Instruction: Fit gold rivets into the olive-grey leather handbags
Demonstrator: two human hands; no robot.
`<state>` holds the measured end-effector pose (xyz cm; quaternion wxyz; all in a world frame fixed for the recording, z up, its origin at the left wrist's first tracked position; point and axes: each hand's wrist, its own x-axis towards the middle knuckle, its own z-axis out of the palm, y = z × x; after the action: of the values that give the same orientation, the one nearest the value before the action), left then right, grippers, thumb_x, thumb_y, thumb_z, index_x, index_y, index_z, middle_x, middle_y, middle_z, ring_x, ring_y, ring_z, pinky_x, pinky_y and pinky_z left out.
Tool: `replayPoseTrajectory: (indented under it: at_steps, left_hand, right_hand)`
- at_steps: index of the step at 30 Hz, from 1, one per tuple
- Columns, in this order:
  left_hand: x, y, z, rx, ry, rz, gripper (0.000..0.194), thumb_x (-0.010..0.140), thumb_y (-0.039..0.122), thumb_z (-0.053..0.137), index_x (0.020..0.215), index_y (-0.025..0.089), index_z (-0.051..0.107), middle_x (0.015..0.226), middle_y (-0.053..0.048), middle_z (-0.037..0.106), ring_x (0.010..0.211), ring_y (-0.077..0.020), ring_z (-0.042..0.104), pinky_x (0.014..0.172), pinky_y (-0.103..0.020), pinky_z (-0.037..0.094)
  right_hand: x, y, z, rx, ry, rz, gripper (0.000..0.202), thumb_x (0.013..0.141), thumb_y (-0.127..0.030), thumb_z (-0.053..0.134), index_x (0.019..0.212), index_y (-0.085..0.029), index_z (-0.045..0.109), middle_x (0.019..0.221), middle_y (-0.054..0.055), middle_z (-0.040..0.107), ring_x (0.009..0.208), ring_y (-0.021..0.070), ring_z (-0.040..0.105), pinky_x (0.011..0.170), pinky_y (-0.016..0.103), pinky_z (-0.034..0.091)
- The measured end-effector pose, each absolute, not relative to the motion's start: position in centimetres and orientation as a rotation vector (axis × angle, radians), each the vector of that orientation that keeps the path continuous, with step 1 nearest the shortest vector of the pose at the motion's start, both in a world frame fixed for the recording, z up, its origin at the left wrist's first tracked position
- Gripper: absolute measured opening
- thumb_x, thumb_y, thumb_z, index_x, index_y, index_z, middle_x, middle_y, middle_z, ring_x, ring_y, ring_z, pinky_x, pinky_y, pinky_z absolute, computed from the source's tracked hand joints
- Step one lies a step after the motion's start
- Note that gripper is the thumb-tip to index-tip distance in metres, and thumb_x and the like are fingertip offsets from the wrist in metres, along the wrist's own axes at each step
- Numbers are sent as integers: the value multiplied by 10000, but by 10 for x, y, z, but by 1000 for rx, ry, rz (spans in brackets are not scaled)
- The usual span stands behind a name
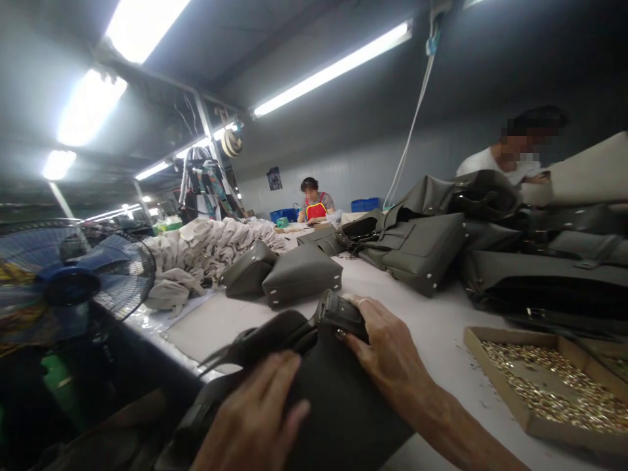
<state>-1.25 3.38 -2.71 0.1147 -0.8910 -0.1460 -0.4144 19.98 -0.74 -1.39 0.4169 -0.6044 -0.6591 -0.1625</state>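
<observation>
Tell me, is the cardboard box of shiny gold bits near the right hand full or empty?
Neither: the box is partly filled. Gold bits lie scattered inside, with a bare patch showing between them.

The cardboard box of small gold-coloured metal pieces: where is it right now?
In the head view, the box sits at lower right on the table, beside the right forearm.

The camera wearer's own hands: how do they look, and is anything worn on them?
Both are gloveless. The right hand seems to have a thin ring; its forearm shows no sleeve or watch. The left hand is too blurred for details.
</observation>
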Motion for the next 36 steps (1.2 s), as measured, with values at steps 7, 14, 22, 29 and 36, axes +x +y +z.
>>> replayPoseTrajectory:
  at_steps: [7, 14, 22, 29, 36]
  left_hand:
    - [12, 71, 42, -2931, -826, -1647, 182, 915, 326, 531, 1044, 241, 626, 1020, 16, 663, 955, -128, 615, 863, -227, 484]
    - [25, 61, 29, -3445, -846, -1377, 328, 906, 397, 508, 1173, 211, 539, 1087, -50, 613, 983, -187, 564, 888, -291, 441]
    - [44, 56, 45, -3239, -882, -747, 248, 899, 443, 490, 853, 207, 550, 740, 12, 517, 710, -159, 473, 665, -286, 296]
    - [57, 61, 25, -3459, -871, -515, 225, 907, 378, 439, 784, 197, 493, 712, 40, 487, 672, -130, 446, 636, -269, 285]
    - [46, 72, 3, -3547, -1286, -679, 299, 863, 467, 459, 843, 176, 527, 731, 33, 467, 679, -129, 418, 602, -239, 314]
  right_hand:
    - [195, 3, 9, -1319, -1552, -681, 404, 748, -54, 481, 1146, -118, 458, 1027, 143, 551, 947, 331, 531, 776, 486, 510]
    - [195, 4, -15, -1235, -1625, -640, 285, 871, -158, 438, 1154, -150, 418, 1014, 126, 533, 896, 312, 534, 730, 441, 494]
    - [200, -6, -26, -1180, -1642, -396, 360, 849, -221, 590, 1161, -165, 421, 1059, 106, 498, 940, 298, 514, 788, 443, 478]
    - [198, -12, -55, -1259, -1675, -150, 601, 714, -87, 823, 1160, -156, 426, 1106, 94, 468, 1016, 293, 484, 873, 442, 478]
    - [192, -18, -73, -1296, -1589, -83, 665, 653, 4, 777, 1176, -177, 409, 1162, 97, 466, 1091, 294, 456, 938, 466, 447]
